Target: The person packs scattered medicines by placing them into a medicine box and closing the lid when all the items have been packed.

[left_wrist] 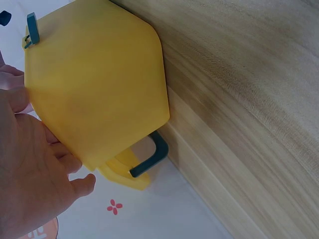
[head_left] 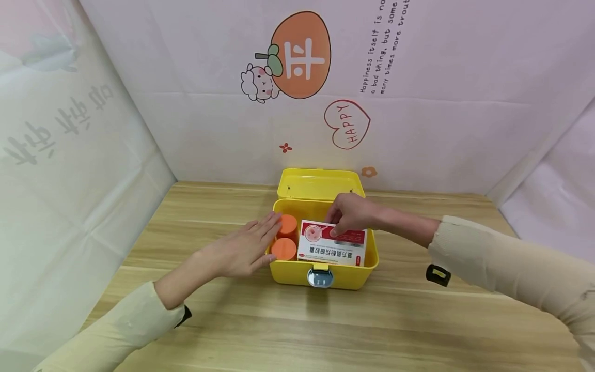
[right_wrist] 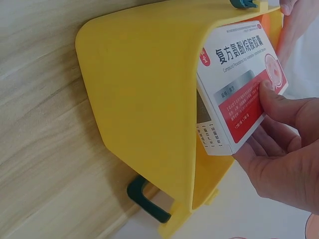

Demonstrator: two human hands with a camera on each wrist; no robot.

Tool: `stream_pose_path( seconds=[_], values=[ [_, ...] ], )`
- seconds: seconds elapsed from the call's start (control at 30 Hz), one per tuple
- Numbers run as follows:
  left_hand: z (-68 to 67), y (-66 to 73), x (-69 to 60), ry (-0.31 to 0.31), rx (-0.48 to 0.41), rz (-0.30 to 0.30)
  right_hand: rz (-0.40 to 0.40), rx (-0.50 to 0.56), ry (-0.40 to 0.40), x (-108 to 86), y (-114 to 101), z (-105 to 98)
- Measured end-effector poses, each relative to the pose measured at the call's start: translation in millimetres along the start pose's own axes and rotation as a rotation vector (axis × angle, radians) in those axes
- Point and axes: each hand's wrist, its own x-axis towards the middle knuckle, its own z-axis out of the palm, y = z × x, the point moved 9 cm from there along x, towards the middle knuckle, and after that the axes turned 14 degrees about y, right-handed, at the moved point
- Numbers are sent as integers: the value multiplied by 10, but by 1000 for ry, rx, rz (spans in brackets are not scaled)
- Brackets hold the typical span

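Observation:
A yellow plastic box [head_left: 297, 274] stands on the table with its lid [head_left: 321, 184] tipped back. Inside its left end are two orange-capped bottles [head_left: 284, 249]. My right hand [head_left: 350, 213] pinches a white and red medicine box [right_wrist: 238, 79] between thumb and fingers; the medicine box is tilted and partly inside the yellow box. My left hand [head_left: 246, 245] lies with straight fingers along the left rim, its fingertips over the edge by the orange caps. In the left wrist view the fingers [left_wrist: 67, 159] rest against the yellow wall.
A blue-grey latch [head_left: 320, 278] hangs on the yellow box's front, and a dark green handle [right_wrist: 147, 199] sticks out near the lid. Behind the wooden table [head_left: 223, 320] hangs a printed white cloth [head_left: 209, 129], with more cloth at both sides.

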Motion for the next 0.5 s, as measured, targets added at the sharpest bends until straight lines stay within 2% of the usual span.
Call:
stream_pose_path(
  seconds=[0.37, 0.5],
  values=[
    [-1, 17, 19, 2, 3, 8, 25, -33, -37, 32, 41, 105],
    [-4, 19, 8, 5, 5, 11, 10, -59, -56, 42, 15, 131]
  ],
)
